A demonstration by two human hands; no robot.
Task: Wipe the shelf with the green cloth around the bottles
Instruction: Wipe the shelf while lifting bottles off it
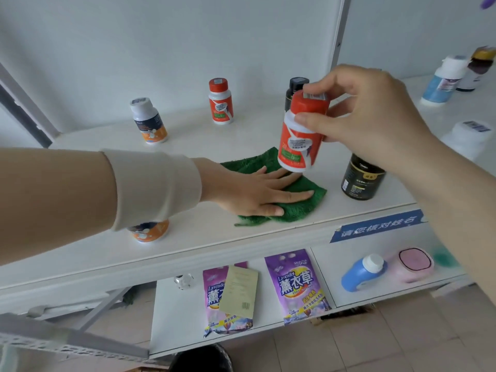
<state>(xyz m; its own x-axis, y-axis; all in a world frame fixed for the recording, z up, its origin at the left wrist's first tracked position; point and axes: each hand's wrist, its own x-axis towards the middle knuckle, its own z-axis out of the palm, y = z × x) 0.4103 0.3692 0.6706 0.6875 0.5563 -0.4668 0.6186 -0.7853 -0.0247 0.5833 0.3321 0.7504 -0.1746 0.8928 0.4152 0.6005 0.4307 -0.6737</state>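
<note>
Shelf [241, 135], white, upper tier, viewed from above and in front.

- Green cloth [303, 200]: lies crumpled on the shelf near its front edge, about mid-width.
- Left hand [252, 190]: palm down on the green cloth, fingers straight and spread; grip wide, closed on nothing. A cream sleeve covers the forearm.
- Right hand [370, 111]: grip closed round the cap and shoulder of the red-capped bottle [298, 138], thumb in front, fingers over the top.
- Red-capped bottle: red-and-white label, tilted slightly, held clear of the shelf, its base above the far part of the green cloth and the left fingertips.
- Second red bottle [220, 102]: upright at the back of the shelf.
- White-capped bottle [149, 120]: upright, back left, dark and orange label.
- Black-capped bottle [295, 87]: at the back, mostly hidden behind the red-capped bottle.
- Dark jar [362, 177]: upright, just right of the green cloth, apart from it.
- Orange bottle [149, 232]: near the front edge, top hidden under the sleeve.
- Blue strip label [378, 225]: stuck on the front lip of the shelf.
- Lower shelf [182, 318]: two lavender pouches [298, 285], a beige card [240, 291] lying over the left one, a blue bottle [362, 272] and a pink container [413, 264].
</note>
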